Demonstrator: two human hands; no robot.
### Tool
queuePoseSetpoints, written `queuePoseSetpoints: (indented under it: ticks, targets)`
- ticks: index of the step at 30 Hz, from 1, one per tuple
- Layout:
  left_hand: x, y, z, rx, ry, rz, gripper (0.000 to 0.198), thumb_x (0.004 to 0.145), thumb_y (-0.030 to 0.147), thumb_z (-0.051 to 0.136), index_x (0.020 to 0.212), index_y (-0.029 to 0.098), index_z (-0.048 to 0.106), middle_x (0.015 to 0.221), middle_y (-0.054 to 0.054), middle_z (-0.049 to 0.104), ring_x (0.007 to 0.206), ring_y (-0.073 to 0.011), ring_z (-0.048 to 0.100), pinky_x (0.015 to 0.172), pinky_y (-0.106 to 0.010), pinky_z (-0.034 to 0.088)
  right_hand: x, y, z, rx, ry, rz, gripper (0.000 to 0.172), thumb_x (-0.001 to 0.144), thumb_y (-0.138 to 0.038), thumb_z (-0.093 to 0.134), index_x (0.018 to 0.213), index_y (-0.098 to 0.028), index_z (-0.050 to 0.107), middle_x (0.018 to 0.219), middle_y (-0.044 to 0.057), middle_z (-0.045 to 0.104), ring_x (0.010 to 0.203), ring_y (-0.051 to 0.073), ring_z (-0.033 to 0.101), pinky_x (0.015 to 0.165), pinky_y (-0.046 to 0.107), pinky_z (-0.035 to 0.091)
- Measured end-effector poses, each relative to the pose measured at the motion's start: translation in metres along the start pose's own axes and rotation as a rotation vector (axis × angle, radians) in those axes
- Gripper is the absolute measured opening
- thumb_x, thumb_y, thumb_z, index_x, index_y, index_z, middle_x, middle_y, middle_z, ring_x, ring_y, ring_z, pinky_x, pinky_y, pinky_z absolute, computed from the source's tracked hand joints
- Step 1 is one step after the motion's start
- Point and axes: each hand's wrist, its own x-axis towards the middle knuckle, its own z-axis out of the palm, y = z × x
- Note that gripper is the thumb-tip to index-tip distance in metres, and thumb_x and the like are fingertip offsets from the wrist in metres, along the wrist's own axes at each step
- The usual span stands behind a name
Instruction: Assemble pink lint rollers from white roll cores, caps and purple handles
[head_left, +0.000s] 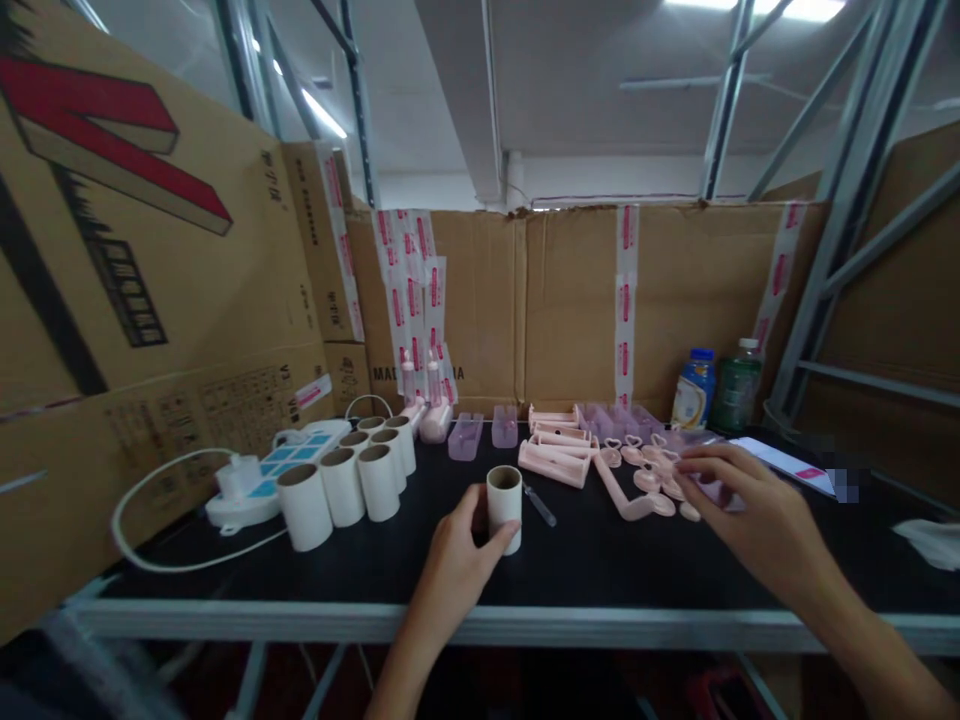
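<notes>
gripping a cardboard tube (504,505) upright nr desk (600,570) front edge, left hand (450,570) pinches its side; looks light, crushable, hold low w/ soft squeeze. right hand (757,510), fingers spread, touches pink parts (652,480).

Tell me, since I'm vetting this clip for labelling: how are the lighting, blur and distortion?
Head view: ceiling lights blow out at top; shelf struts bow from wide-angle distortion; right hand is slightly motion-soft over the pink parts; left hand and white tube read clearly.
</notes>
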Motion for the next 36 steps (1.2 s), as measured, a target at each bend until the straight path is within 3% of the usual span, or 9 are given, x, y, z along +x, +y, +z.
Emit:
queuePoseSetpoints:
  ticks: [4, 10, 13, 17, 21, 25, 30, 33, 36]
  targets:
    - [0.000, -0.001, 0.000, 0.014, 0.003, 0.009, 0.030, 0.089, 0.040, 0.069, 0.111, 0.023, 0.060, 0.108, -0.003, 0.070, 0.100, -0.0228, 0.066, 0.090, -0.034, 0.049, 0.037, -0.054, -0.008, 0.281, -0.002, 0.004, 0.011, 0.098, -0.033, 0.066, 0.096, -0.024, 0.072, 0.107, 0.002, 0.069, 0.088, 0.016, 0.067, 0.074, 0.030, 0.052]
    - [0.000, 0.000, 0.001, 0.052, 0.006, 0.024, 0.027, 0.089, 0.042, 0.069, 0.107, 0.023, 0.059, 0.103, -0.001, 0.069, 0.098, -0.0227, 0.065, 0.089, -0.034, 0.047, 0.080, -0.111, 0.015, 0.697, -0.208, 0.003, 0.012, 0.096, -0.030, 0.068, 0.093, -0.022, 0.076, 0.112, 0.004, 0.074, 0.106, 0.019, 0.067, 0.086, 0.031, 0.049]
    - [-0.001, 0.001, 0.001, 0.048, 0.010, 0.012, 0.027, 0.089, 0.040, 0.069, 0.108, 0.023, 0.059, 0.102, 0.000, 0.069, 0.096, -0.0219, 0.065, 0.088, -0.034, 0.048, 0.094, -0.119, 0.033, 0.825, -0.380, 0.041, 0.014, 0.093, -0.030, 0.069, 0.091, -0.019, 0.078, 0.110, 0.006, 0.076, 0.102, 0.021, 0.068, 0.079, 0.031, 0.047]
    - [-0.002, -0.001, 0.001, 0.027, 0.006, 0.025, 0.028, 0.090, 0.036, 0.069, 0.112, 0.025, 0.059, 0.109, 0.000, 0.070, 0.101, -0.0210, 0.066, 0.091, -0.033, 0.050, 0.106, -0.118, 0.058, 0.953, -0.586, 0.138, 0.026, 0.089, -0.036, 0.070, 0.099, -0.014, 0.080, 0.098, 0.008, 0.078, 0.092, 0.022, 0.070, 0.081, 0.032, 0.050]
    - [-0.002, -0.004, 0.001, 0.047, -0.001, 0.026, 0.024, 0.091, 0.036, 0.069, 0.109, 0.026, 0.059, 0.106, 0.002, 0.070, 0.098, -0.0198, 0.067, 0.089, -0.032, 0.050, 0.107, -0.113, 0.079, 0.938, -0.671, 0.203, 0.032, 0.085, -0.043, 0.073, 0.089, -0.011, 0.080, 0.079, 0.005, 0.075, 0.072, 0.016, 0.064, 0.067, 0.027, 0.045]
    - [-0.003, -0.004, 0.002, 0.065, 0.003, 0.017, 0.023, 0.090, 0.036, 0.069, 0.108, 0.025, 0.059, 0.105, 0.002, 0.069, 0.097, -0.0201, 0.066, 0.088, -0.033, 0.049, 0.106, -0.110, 0.092, 0.878, -0.691, 0.171, 0.026, 0.087, -0.037, 0.071, 0.085, -0.012, 0.079, 0.067, 0.001, 0.069, 0.060, 0.012, 0.055, 0.057, 0.025, 0.038]
    - [-0.002, 0.001, 0.000, 0.064, 0.006, 0.023, 0.021, 0.090, 0.035, 0.068, 0.105, 0.025, 0.059, 0.101, 0.002, 0.069, 0.095, -0.0204, 0.066, 0.086, -0.033, 0.048, 0.107, -0.120, 0.085, 0.760, -0.568, 0.031, 0.025, 0.095, -0.030, 0.062, 0.095, -0.013, 0.080, 0.086, 0.005, 0.077, 0.077, 0.018, 0.068, 0.067, 0.028, 0.047]
    - [-0.001, 0.002, 0.000, 0.067, 0.009, 0.020, 0.021, 0.090, 0.037, 0.068, 0.105, 0.024, 0.059, 0.100, 0.001, 0.069, 0.095, -0.0214, 0.065, 0.087, -0.033, 0.047, 0.102, -0.130, 0.072, 0.696, -0.458, -0.076, 0.032, 0.100, -0.028, 0.058, 0.125, -0.015, 0.073, 0.122, 0.010, 0.075, 0.112, 0.023, 0.069, 0.097, 0.036, 0.050]
    - [-0.001, 0.002, 0.000, 0.040, 0.004, 0.023, 0.028, 0.089, 0.041, 0.068, 0.109, 0.023, 0.059, 0.101, -0.002, 0.069, 0.095, -0.0236, 0.066, 0.087, -0.034, 0.047, 0.089, -0.137, 0.064, 0.602, -0.501, -0.311, 0.044, 0.103, -0.031, 0.056, 0.144, -0.015, 0.060, 0.145, 0.013, 0.062, 0.134, 0.026, 0.058, 0.116, 0.045, 0.042]
